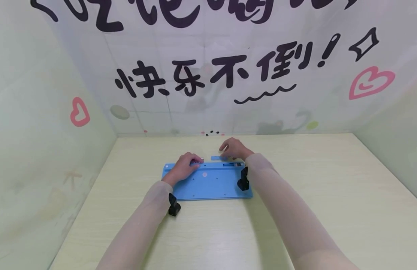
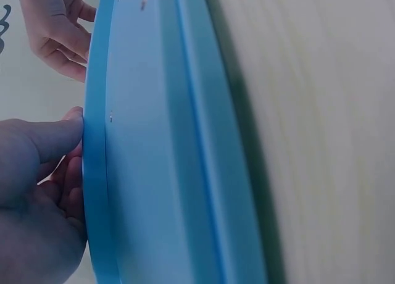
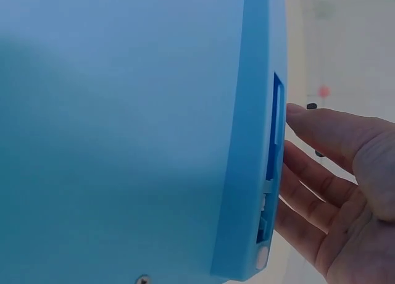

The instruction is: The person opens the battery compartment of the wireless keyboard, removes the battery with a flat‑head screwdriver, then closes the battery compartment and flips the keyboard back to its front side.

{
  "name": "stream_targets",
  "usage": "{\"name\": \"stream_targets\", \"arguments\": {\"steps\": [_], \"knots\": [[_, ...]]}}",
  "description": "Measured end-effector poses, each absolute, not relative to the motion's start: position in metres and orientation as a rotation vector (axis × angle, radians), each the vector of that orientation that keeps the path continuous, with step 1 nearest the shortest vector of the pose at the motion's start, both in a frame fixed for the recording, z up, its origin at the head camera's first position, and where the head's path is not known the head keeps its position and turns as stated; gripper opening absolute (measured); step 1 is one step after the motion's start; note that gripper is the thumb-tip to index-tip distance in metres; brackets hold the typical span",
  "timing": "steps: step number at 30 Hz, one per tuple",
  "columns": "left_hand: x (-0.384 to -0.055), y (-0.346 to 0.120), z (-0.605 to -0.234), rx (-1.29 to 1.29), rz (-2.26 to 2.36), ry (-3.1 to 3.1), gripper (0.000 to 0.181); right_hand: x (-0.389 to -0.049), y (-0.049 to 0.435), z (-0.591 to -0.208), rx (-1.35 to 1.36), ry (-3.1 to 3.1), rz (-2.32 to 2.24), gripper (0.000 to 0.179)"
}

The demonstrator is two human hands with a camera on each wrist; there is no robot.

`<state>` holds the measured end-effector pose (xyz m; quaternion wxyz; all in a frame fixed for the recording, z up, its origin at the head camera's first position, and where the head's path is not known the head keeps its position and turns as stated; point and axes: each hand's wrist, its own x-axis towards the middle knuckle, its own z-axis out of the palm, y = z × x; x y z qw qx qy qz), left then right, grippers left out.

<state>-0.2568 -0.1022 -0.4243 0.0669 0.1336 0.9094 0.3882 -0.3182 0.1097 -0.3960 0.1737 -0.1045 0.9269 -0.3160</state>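
Observation:
A blue keyboard [image 1: 208, 185] lies underside up on the table, screws and a round pale label showing. At its far right edge the battery compartment [image 1: 232, 164] is uncovered. My left hand [image 1: 184, 167] lies across the far left part, thumb at the edge and fingers curled beyond it. A small silver-coloured piece [image 1: 202, 159] shows at its fingertips; most of it is hidden. My right hand [image 1: 234, 149] is past the far edge, fingers loosely bent over the narrow blue battery cover [image 1: 216, 158]. In the right wrist view its fingers [image 3: 308, 197] stand behind the compartment edge.
The pale wooden table [image 1: 313, 180] extends on both sides of the keyboard. Behind it stands a printed backdrop [image 1: 208, 112] with dark lettering, and side panels flank the table. Black camera mounts [image 1: 174, 205] sit on both wrists, the right one overlapping the keyboard in the head view.

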Motion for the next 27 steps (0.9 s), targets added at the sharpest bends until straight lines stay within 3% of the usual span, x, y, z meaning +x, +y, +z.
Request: {"name": "stream_targets", "arguments": {"steps": [27], "knots": [[-0.2571,-0.1023,-0.4228,0.425,1.189,2.737,0.016,-0.318,0.1012,-0.4036,-0.341,2.696,-0.767,0.015]]}}
